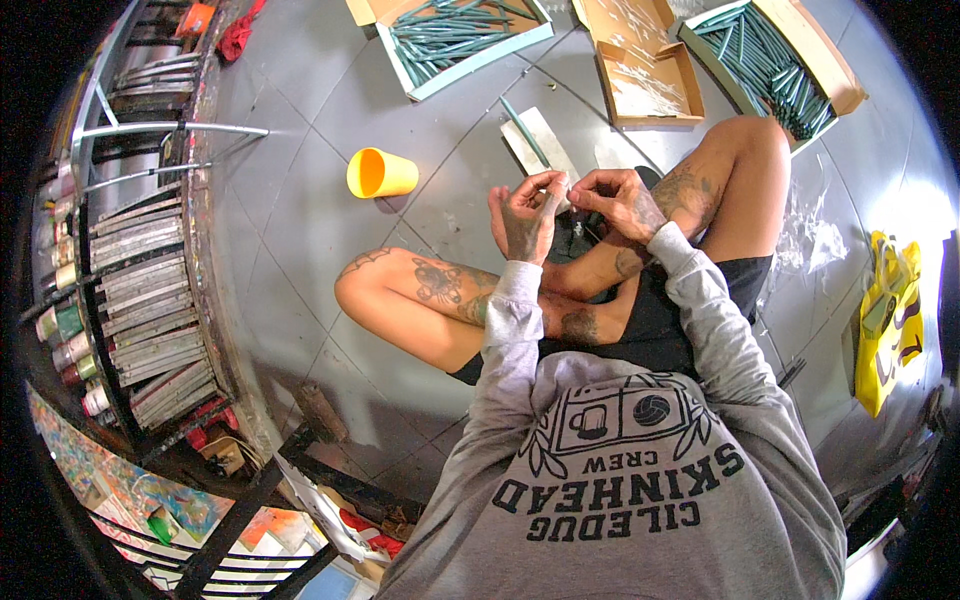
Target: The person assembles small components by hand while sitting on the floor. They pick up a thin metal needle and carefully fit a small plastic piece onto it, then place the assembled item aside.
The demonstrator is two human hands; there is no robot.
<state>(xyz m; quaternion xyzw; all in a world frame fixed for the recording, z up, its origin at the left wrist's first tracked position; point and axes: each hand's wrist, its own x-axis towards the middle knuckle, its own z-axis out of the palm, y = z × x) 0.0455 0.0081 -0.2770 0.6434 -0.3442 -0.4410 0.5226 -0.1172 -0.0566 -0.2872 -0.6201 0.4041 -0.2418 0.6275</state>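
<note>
My left hand (528, 215) and my right hand (618, 200) meet in front of my crossed legs, fingertips almost touching. Thumb and forefinger of each are pinched together. A tiny pale bit seems to sit between the fingertips, too small to name. Just beyond my left fingers, a dark green pen-like stick (525, 133) lies along a whitish flat block (541, 142) on the floor. Farther off, a shallow carton (485, 68) holds many similar green sticks. A brown cardboard box (655, 115) contains thin white slivers, and a second carton (838, 92) at right is full of green sticks.
A yellow cup (384, 174) lies on its side on the grey tiles (300, 180) at left. Racks of stacked frames (160, 340) line the left side. To the right are crumpled clear plastic (815, 240) and a yellow bag (888, 325).
</note>
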